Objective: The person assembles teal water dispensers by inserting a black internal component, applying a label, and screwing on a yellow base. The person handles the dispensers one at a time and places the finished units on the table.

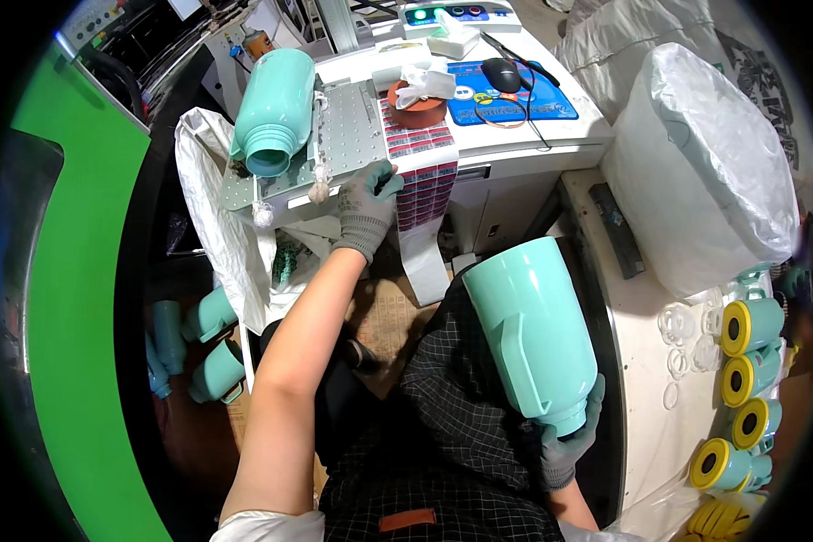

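A strip of red-and-dark printed labels [425,196] hangs over the front edge of the white worktable. My left hand [368,200], in a grey glove with green fingertips, pinches at the strip's left edge; its fingers are bent closed there. Across my right thigh lies a mint-green thermos jug body [535,334], tilted, with its handle facing me. My right hand [573,444], gloved in grey too, grips its narrow neck at the lower end. A second mint-green jug body [275,108] rests on a perforated metal plate [350,126], its open neck toward me.
On the table, a brown tape roll [416,110] sits by the labels, with a black mouse [501,76] on a blue mat [551,104]. Right: a large plastic-lined bag [700,172], clear rings [676,323] and yellow-rimmed jugs [737,379]. Several jug bodies [217,372] lie low at left.
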Motion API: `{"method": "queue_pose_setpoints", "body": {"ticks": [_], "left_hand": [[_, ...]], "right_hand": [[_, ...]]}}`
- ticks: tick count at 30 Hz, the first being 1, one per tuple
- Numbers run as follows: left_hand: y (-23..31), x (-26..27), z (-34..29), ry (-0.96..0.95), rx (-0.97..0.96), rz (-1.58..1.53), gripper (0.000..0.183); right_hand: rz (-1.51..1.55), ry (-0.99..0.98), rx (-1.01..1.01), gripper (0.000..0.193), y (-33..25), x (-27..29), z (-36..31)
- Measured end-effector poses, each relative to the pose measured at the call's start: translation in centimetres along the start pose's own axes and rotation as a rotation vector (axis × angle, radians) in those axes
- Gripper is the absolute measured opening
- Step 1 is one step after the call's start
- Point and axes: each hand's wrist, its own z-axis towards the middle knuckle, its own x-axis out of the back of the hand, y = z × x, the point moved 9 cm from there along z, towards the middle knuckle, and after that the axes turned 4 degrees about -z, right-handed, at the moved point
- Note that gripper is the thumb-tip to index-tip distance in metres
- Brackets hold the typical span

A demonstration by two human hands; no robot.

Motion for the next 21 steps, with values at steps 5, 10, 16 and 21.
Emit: {"method": "queue_pose_setpoints", "body": {"ticks": [5, 10, 16, 21], "left_hand": [[0.8, 0.2, -0.2, -0.055, 0.042, 0.164, 0.023], [7.2, 1.6, -6.7, 0.059, 0.021, -0.082, 0.015], [11.0, -3.8, -16.6, -0.375, 0.795, -0.866, 0.012], [10.9, -5.2, -17.0, -0.439, 0.809, -0.881, 0.012]], "right_hand": [[-0.018, 0.022, 0.001, 0.117, 0.3, -0.2, -0.4], [-0.051, 0.057, 0.021, 0.118, 1.1, -0.2, -1.2], [-0.045, 0.037, 0.042, 0.12, 1.1, -0.8, -1.4], [-0.047, 0.04, 0.019, 0.119, 2.0, -0.7, -1.7]]}}
